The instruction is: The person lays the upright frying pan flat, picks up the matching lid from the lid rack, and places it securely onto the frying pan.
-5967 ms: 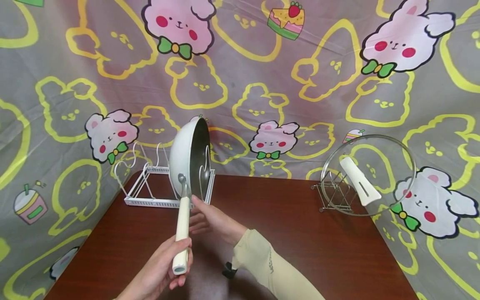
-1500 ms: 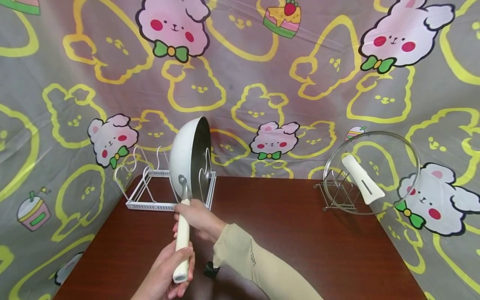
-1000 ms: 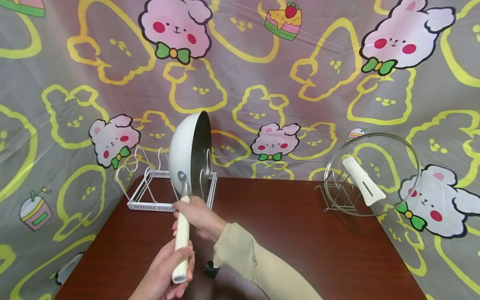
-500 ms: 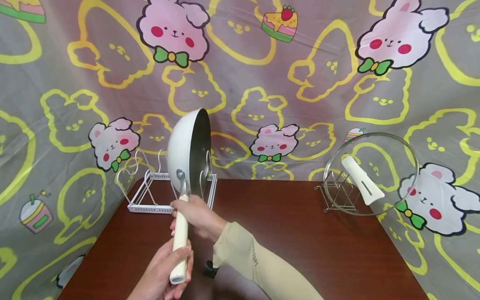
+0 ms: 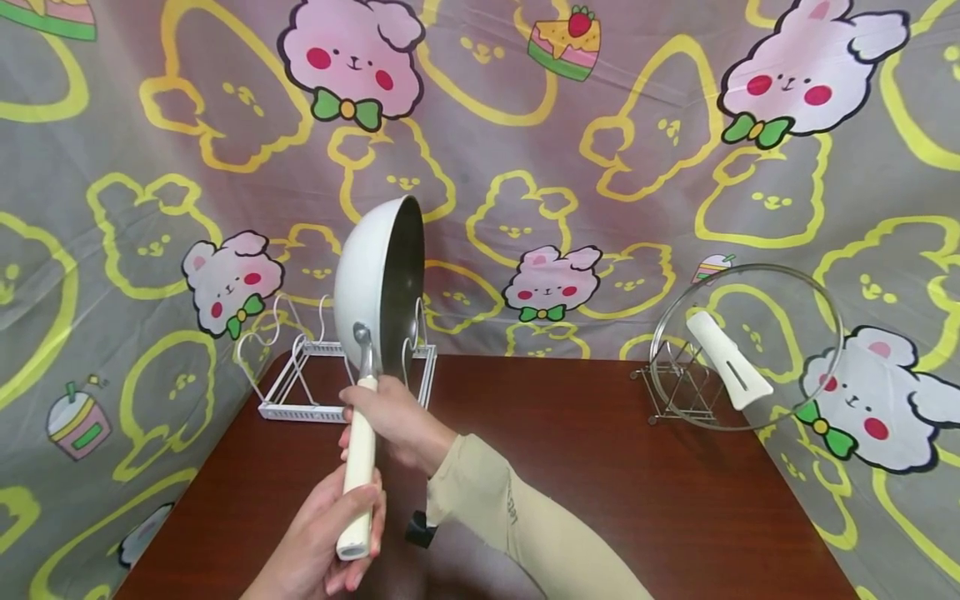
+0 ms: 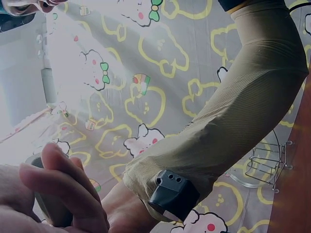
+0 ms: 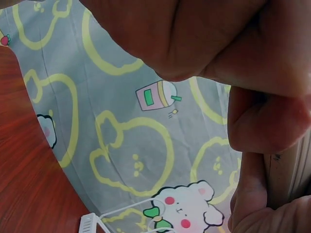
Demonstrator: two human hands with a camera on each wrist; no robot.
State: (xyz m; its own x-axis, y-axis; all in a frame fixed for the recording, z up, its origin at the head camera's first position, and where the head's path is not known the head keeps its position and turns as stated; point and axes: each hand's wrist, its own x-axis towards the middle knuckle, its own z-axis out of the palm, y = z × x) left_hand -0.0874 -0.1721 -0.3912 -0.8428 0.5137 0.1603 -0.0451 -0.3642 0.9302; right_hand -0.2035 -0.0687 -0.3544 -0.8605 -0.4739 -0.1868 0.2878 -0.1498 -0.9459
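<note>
A white frying pan (image 5: 360, 283) with a dark inside stands on edge over the white rack (image 5: 307, 412), its cream handle (image 5: 362, 442) pointing toward me. The left hand (image 5: 318, 533) grips the handle near its end. Farther up, just below the metal joint, the right hand (image 5: 390, 417) holds the same handle, thumb across the top. The pan's lower edge overlaps the rack's right part in the head view. In the right wrist view, curled fingers (image 7: 267, 119) wrap the handle. The left wrist view shows the left fingers (image 6: 73, 189) curled around the handle's end.
A glass lid (image 5: 795, 350) with a cream grip stands in a small wire rack (image 5: 678, 392) at the right. The brown table (image 5: 562, 450) is bounded by a patterned cloth (image 5: 480, 125) at the back and sides. A black wrist device (image 6: 175, 194) sits on the right sleeve.
Six seconds ago the right hand was apart from the handle with fingers extended; it has since taken hold. Over the last second the pan has risen in both hands.
</note>
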